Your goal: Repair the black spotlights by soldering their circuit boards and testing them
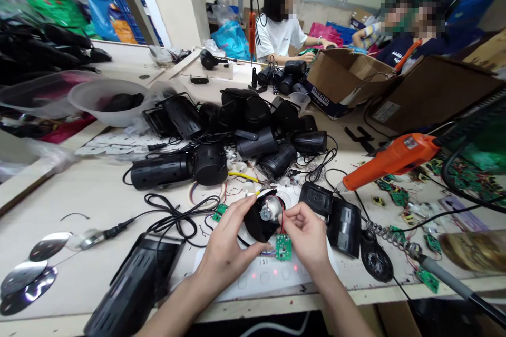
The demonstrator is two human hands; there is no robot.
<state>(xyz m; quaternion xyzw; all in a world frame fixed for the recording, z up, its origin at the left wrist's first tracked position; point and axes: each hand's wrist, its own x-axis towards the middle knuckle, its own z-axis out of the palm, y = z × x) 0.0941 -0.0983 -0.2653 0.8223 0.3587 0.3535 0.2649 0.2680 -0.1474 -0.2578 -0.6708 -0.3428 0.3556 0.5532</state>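
My left hand (227,245) is closed around the side of a black plastic housing (255,221), thumb in front and fingers behind. Inside the housing sits a silver motor (271,210) with thin red and dark wires. My right hand (306,229) pinches at these wires beside the motor; the exact spot between the fingertips is hidden. Below the fingertips a small green circuit board (283,247) hangs by the wires, over a white power strip (264,276) with red lights. A second green board (219,212) lies left of my left hand.
Black cylindrical housings (256,142) with cords are piled behind my hands. An orange electric screwdriver (391,160) hangs at the right, above scattered circuit boards (399,197). A soldering iron (446,276) rests in a coil holder. Across the table sits a person (282,31) near cardboard boxes (348,76).
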